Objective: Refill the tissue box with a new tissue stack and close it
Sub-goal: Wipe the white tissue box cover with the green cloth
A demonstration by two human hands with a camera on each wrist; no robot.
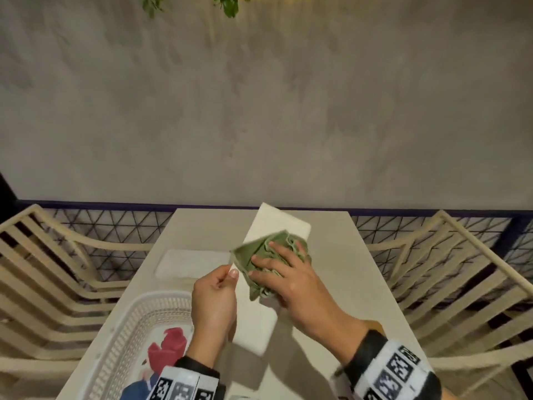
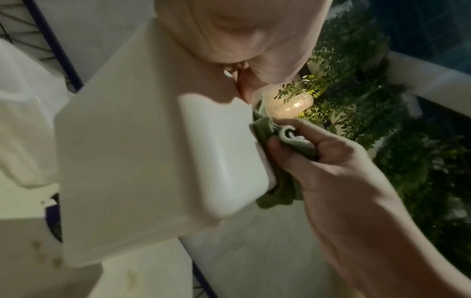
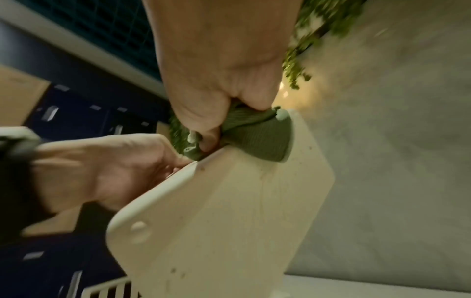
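Observation:
The white tissue box (image 1: 261, 321) is held tilted above the pale table (image 1: 334, 255), its long side running away from me. My left hand (image 1: 229, 277) pinches the box's left edge between thumb and fingers. My right hand (image 1: 268, 262) grips a crumpled green cloth (image 1: 258, 249) and presses it against the upper face of the box. In the left wrist view the cloth (image 2: 277, 187) is bunched between the right hand's fingers (image 2: 293, 153) and a box (image 2: 142, 153) corner. A flat white rectangle (image 1: 193, 262) lies on the table at left; tissue stack or lid, I cannot tell.
A white lattice basket (image 1: 127, 327) stands at the near left of the table, holding a red thing (image 1: 170, 345) and a blue thing (image 1: 138, 388). Slatted cream chairs (image 1: 57, 269) (image 1: 450, 269) flank the table. A grey wall rises behind it.

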